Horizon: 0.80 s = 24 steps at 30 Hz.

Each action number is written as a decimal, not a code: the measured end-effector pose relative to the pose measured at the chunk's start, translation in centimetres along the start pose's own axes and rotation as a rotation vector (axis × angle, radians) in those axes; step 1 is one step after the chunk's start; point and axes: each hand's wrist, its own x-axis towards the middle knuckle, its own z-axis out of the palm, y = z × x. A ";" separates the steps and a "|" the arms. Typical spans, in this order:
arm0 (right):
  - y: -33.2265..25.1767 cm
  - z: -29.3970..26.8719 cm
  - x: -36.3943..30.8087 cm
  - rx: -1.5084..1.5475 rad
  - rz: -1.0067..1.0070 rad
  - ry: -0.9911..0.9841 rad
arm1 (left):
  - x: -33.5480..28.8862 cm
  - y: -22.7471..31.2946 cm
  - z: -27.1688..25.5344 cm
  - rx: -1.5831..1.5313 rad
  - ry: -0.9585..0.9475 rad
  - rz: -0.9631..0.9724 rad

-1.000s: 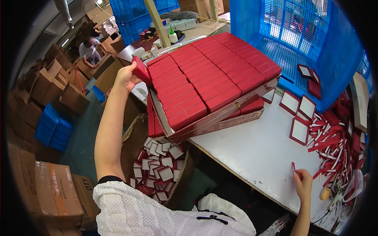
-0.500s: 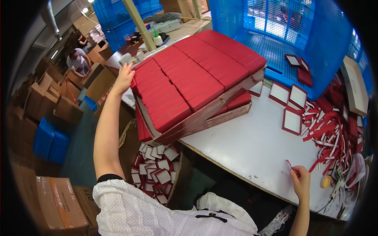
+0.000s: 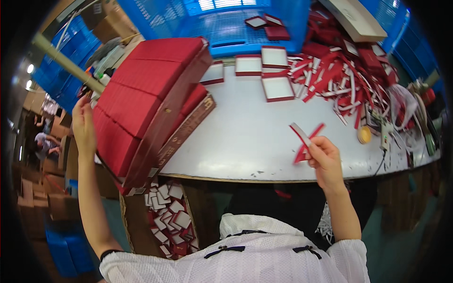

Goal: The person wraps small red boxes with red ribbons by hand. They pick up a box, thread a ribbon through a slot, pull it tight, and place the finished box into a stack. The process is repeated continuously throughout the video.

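Note:
My right hand (image 3: 325, 158) is above the white table (image 3: 226, 141), fingertips pinched on a couple of narrow red-and-white strips (image 3: 300, 134) that cross each other. My left hand (image 3: 84, 123) is raised at the left side of a shallow carton packed with rows of small red boxes (image 3: 137, 87). Its fingers are stretched upward, holding nothing; whether they touch the carton I cannot tell. That carton rests at a tilt on a second carton (image 3: 186, 125), which also has red pieces in it.
Open red-rimmed white box parts (image 3: 278, 88) lie at the table's back, before a blue crate (image 3: 222, 30) with a few more inside. A heap of red and white strips (image 3: 349, 89) is at right, near yellow tape (image 3: 364, 135). Below stands a carton of loose box parts (image 3: 172, 217).
The view has swung right, so the cartons appear further left. My right hand now shows two crossed strips above the table. My left hand stays by the stacked carton's left side.

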 end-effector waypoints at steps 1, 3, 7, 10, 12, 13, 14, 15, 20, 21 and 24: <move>-0.2 -0.1 -0.4 0.060 -0.005 0.011 | -1.3 6.7 2.9 -0.153 -0.183 0.113; -0.3 -0.2 -1.1 0.169 -0.021 -0.007 | -5.5 16.0 7.3 -0.252 -0.659 0.273; -0.9 1.2 -3.7 0.259 0.026 -0.138 | -12.8 23.8 14.7 -1.026 -0.985 -0.181; -1.4 -0.5 -5.8 0.181 0.029 -0.139 | -14.1 25.6 17.4 -1.290 -1.140 -0.447; -1.3 -1.6 -6.6 -0.058 -0.049 0.017 | -14.9 26.6 18.6 -1.267 -1.179 -0.470; -1.3 -2.1 -6.7 -0.177 -0.082 0.088 | -15.5 27.1 19.2 -1.255 -1.155 -0.486; -1.3 -2.5 -6.4 -0.449 -0.341 0.206 | -16.1 27.7 19.7 -1.240 -1.130 -0.504; -1.6 -3.1 -5.8 -0.721 -0.596 0.319 | -16.4 28.4 20.1 -1.245 -1.128 -0.503; -1.3 -4.4 -5.4 -1.335 -1.005 0.394 | -17.9 31.0 21.0 -1.273 -1.138 -0.511; -0.8 -4.7 -5.2 -1.383 -1.021 0.397 | -17.9 31.1 21.2 -1.180 -1.182 -0.437; -0.7 -5.1 -5.9 -1.571 -0.825 0.250 | -17.3 31.1 21.8 -0.843 -1.274 -0.119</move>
